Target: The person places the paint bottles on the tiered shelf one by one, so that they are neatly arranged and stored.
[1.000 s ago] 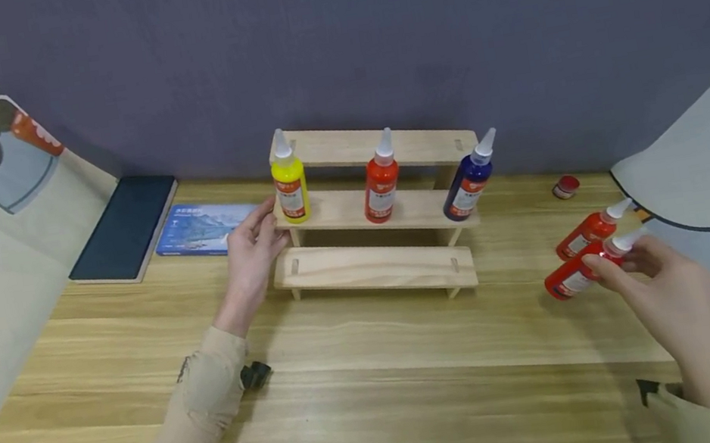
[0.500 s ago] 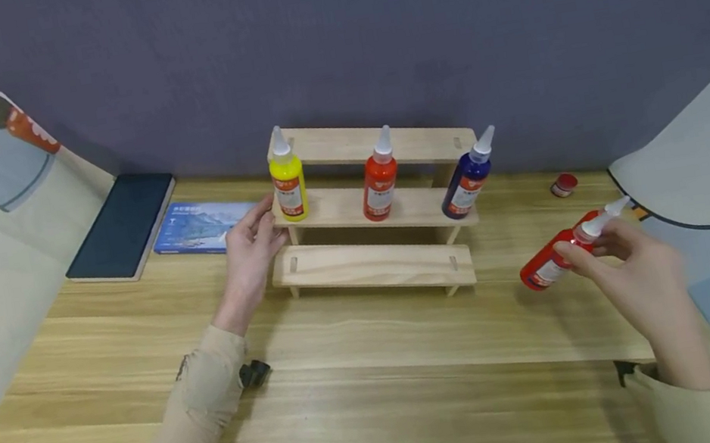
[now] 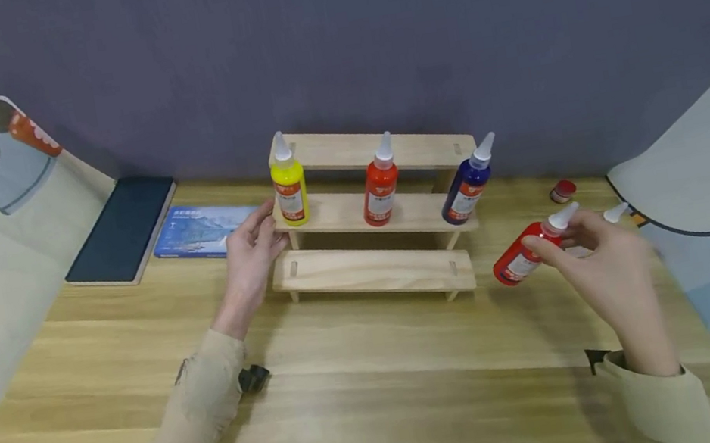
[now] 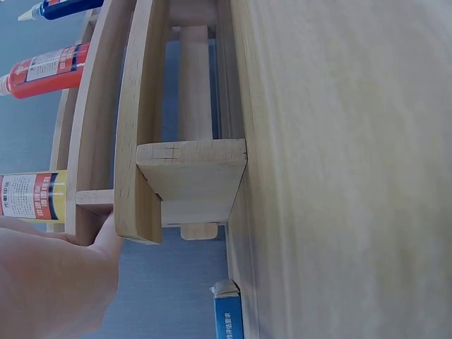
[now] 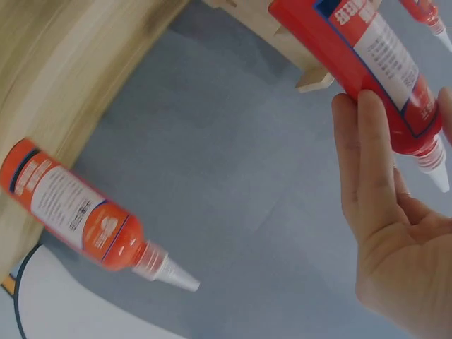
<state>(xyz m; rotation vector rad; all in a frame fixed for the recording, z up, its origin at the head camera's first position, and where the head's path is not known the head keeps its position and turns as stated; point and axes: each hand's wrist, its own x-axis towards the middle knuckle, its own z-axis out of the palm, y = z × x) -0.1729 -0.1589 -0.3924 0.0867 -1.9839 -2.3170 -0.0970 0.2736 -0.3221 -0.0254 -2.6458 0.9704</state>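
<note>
A three-tier wooden stand stands on the table against the wall. Its middle tier carries a yellow bottle, a red bottle and a dark blue bottle, all upright with white pointed nozzles. My left hand grips the left end of that tier, beside the yellow bottle. Right of the stand, my right hand holds a red squeeze bottle tilted above the table, pinched near its neck. Another orange-red bottle stands behind the right hand; in the head view only its nozzle shows.
A dark notebook and a blue box with a mountain picture lie left of the stand. At the back right sits a small red-lidded jar. A dark wall borders the table's back; printed cloth hangs at both sides.
My right hand has carried the red squeeze bottle leftward toward the stand, away from the other orange-red bottle. The left hand keeps its place at the stand.
</note>
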